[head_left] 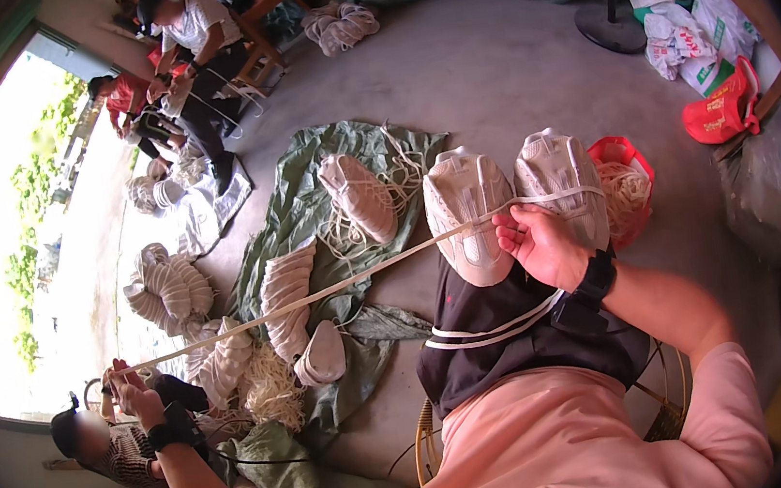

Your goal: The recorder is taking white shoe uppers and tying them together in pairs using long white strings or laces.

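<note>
Two white sneaker-like shoes [472, 234] stand side by side at my knees, toes pointing toward me. A long flat white lace [347, 283] stretches taut from the shoes to the far left. Its right part crosses over the right shoe [557, 170]. My left hand [142, 401] is raised at the far left, fingers closed on the lace. By the inner side of the right shoe, my right hand [547, 244] is palm up with curled fingers, thumb and fingertips at the lace. Another white cord [490, 337] lies in loops across my dark-clad lap.
Stacked white shoe parts [286, 306] and loose laces [272, 390] lie left on a green sheet [304, 172]. A red container of laces [627, 186] stands beside the right shoe. Other people [195, 44] sit at the upper left; one person [107, 435] is near my left hand.
</note>
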